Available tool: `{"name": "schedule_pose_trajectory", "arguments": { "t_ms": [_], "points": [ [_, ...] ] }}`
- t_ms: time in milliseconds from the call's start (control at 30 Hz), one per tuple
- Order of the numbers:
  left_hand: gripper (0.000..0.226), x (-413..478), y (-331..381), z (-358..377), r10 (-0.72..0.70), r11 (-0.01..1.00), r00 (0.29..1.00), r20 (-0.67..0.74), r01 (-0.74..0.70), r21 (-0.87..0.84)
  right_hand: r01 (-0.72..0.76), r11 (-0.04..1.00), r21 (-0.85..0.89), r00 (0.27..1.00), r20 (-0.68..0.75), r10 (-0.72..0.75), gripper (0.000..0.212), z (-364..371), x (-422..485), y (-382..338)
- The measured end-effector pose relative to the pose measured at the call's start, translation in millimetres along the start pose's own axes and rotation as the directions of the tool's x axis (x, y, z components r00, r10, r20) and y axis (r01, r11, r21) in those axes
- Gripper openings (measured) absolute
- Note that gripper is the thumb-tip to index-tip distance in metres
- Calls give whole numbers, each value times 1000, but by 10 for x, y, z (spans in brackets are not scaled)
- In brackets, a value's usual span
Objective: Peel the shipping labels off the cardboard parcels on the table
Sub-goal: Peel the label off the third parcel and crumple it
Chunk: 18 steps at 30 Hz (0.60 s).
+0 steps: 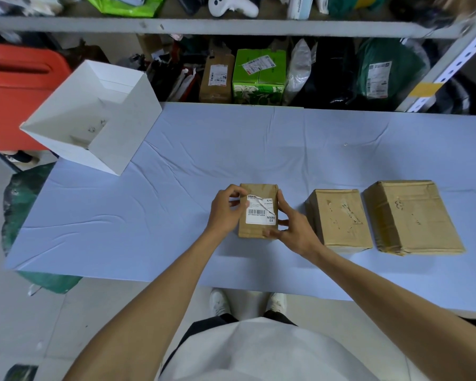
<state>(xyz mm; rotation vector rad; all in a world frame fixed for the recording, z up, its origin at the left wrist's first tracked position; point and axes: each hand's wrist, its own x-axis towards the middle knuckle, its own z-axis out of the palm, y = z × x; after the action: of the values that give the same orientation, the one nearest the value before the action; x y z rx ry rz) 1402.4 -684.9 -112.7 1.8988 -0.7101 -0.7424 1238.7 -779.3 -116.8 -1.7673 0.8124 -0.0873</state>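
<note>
Three cardboard parcels lie in a row on the blue-covered table [149,215]. The left parcel [256,189] carries a white shipping label [259,215] with a barcode; the label's top is torn and partly lifted. My left hand [226,210] pinches the label's upper left edge. My right hand [291,226] grips that parcel's right side and front corner. The middle parcel [338,218] and the right parcel [412,215] show bare tops with glue and paper scraps where labels were.
An open white box [99,116] stands at the table's back left corner. Behind the table, metal shelves [231,26] hold bags and labelled packages, among them a green carton [259,75]. A red bin [14,86] stands at far left, a green bag [22,199] on the floor.
</note>
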Motion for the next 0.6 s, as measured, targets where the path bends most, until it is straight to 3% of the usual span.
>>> {"name": "schedule_pose_trajectory", "arguments": {
  "t_ms": [400, 600],
  "points": [
    [8, 30, 69, 65, -24, 999, 998, -61, 27, 45, 16, 1000, -2, 1000, -6, -16, 106, -6, -6, 17],
    [12, 13, 60, 53, -28, 999, 999, -28, 29, 36, 19, 1000, -9, 1000, -3, -19, 106, -5, 6, 30]
  ]
}}
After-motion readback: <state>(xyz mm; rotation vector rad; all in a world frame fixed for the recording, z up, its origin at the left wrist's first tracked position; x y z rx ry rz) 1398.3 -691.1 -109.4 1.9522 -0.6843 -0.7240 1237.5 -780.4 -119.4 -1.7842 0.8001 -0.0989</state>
